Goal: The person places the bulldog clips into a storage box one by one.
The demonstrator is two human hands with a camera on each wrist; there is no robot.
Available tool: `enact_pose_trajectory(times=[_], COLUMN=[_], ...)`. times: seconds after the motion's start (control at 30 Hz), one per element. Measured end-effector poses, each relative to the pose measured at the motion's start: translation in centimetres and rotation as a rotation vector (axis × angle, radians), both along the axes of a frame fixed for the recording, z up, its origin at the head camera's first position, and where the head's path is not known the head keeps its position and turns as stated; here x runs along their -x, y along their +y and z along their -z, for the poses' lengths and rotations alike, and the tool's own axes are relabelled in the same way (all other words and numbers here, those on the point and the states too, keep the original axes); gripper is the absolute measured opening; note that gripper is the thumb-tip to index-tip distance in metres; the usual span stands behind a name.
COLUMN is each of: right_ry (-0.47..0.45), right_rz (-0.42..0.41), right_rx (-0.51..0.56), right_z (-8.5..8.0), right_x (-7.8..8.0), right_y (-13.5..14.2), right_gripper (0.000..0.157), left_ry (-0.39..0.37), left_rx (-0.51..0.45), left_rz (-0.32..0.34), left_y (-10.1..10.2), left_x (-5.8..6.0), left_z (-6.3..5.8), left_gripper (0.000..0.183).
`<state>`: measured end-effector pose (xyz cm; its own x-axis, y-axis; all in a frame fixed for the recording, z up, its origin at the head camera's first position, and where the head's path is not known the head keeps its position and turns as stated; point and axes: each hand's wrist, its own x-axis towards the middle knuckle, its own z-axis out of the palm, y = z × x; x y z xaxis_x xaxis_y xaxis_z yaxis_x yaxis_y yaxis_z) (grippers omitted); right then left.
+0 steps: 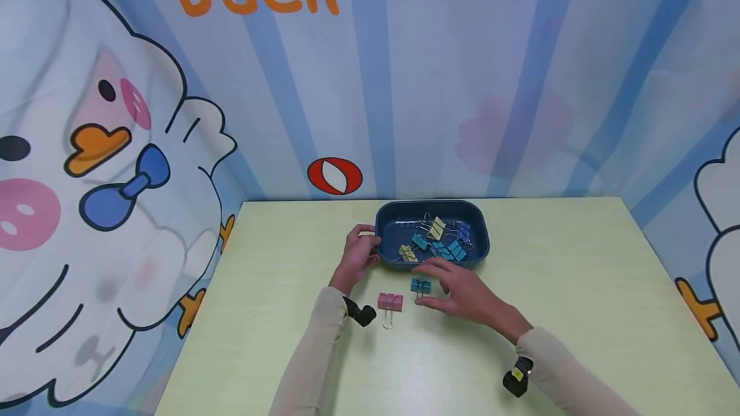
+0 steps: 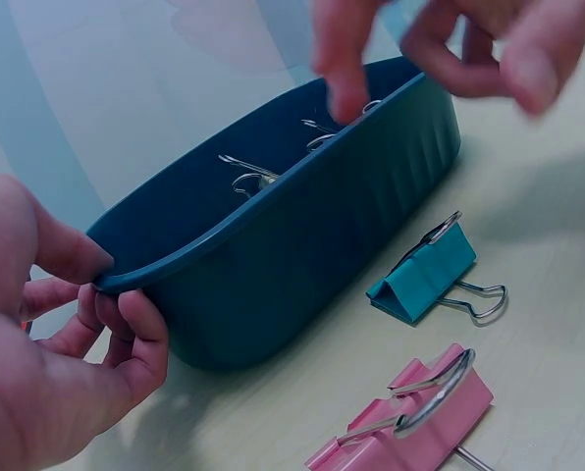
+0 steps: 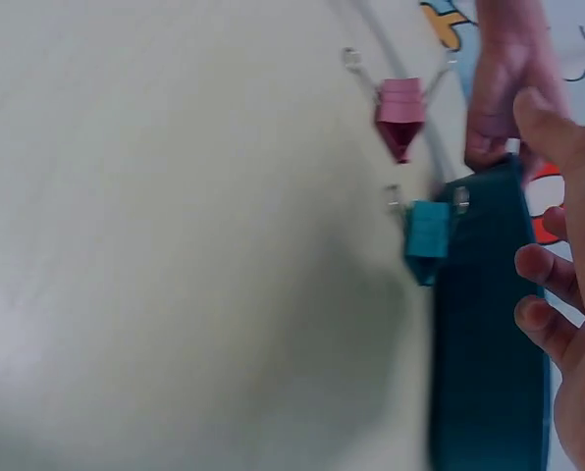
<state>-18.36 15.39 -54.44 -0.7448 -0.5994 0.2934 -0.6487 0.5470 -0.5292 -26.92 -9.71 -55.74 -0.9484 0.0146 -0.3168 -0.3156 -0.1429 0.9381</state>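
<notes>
My left hand [image 1: 358, 254] grips the left end of a dark blue tray [image 1: 384, 210], its thumb on the rim in the left wrist view. Several binder clips lie inside, among them a yellow clip [image 1: 436, 228], a teal clip [image 1: 457, 250] and a blue clip [image 1: 463, 232]. On the table in front of the tray are a teal binder clip [image 1: 421, 286] and, to its left, a larger pink binder clip [image 1: 390, 302]. Beside the loose teal clip hovers my right hand [image 1: 462, 291], fingers parted and slightly bent, with nothing held in the right wrist view [image 3: 567, 275].
The pale table [image 1: 578, 262] ends against a blue striped backdrop [image 1: 428, 82] with cartoon ducks. A black wrist camera [image 1: 360, 312] sits on the left wrist and another camera [image 1: 517, 377] on the right.
</notes>
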Motion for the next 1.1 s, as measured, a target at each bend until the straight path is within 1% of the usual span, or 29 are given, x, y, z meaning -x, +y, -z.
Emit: enact_pose_trajectory(times=[0.13, 0.3, 0.47, 0.6, 0.83, 1.1], right_ry=[-0.006, 0.008, 0.018, 0.035, 0.048, 0.053], right_rz=[-0.006, 0.044, 0.116, 0.161, 0.201, 0.198], right_rx=[-0.068, -0.142, -0.157, -0.157, -0.151, -0.139], right_z=[1.1, 2.8, 4.1, 4.9, 5.6, 5.4], right_x=[-0.1, 0.1, 0.1, 0.2, 0.3, 0.4], right_y=[-0.1, -0.2, -0.5, -0.9, -1.3, -1.3], right_gripper=[0.044, 0.040, 0.041, 0.038, 0.031, 0.026], left_ry=[0.003, 0.003, 0.004, 0.004, -0.002, -0.003], left_rx=[0.000, -0.003, 0.000, 0.002, 0.000, 0.009], left_rz=[-0.003, -0.002, -0.004, -0.003, 0.000, 0.002], left_y=[0.0, 0.1, 0.1, 0.1, 0.1, 0.1], left_x=[-0.1, -0.1, -0.1, 0.0, 0.1, 0.0], left_z=[0.0, 0.0, 0.0, 0.0, 0.1, -0.2], left_gripper=[0.029, 0.032, 0.032, 0.032, 0.034, 0.032])
